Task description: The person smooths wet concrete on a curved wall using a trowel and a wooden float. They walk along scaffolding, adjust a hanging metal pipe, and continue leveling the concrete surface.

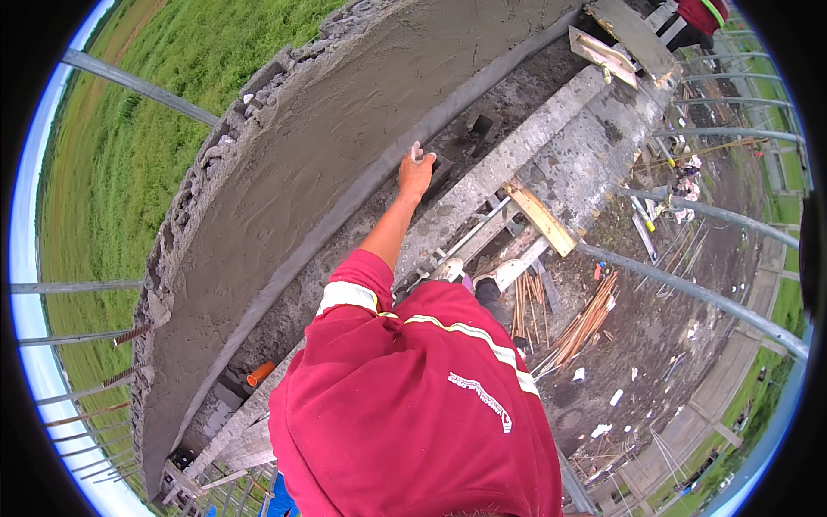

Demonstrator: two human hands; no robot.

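Note:
My left hand [415, 177] reaches forward at the foot of a curved wall [345, 112] coated in wet-looking grey plaster. Its fingers are spread a little, with pale smears on them, and nothing shows in them. The fingertips are by the smooth grey band [383, 164] along the wall's base; whether they touch it I cannot tell. Just right of the hand a dark block-like shape [439, 175] is partly covered. My right hand is out of sight, with my red-clad torso [413, 414] filling the lower middle.
A flat board with a handle [603, 56] lies on the concrete beam [517, 151] at the upper right, near another person's red sleeve [699, 13]. A wooden plank [541, 215] bridges scaffolding by my feet. Metal poles [698, 293] and a drop with scattered sticks [586, 323] lie right. An orange pipe [260, 373] sits lower left.

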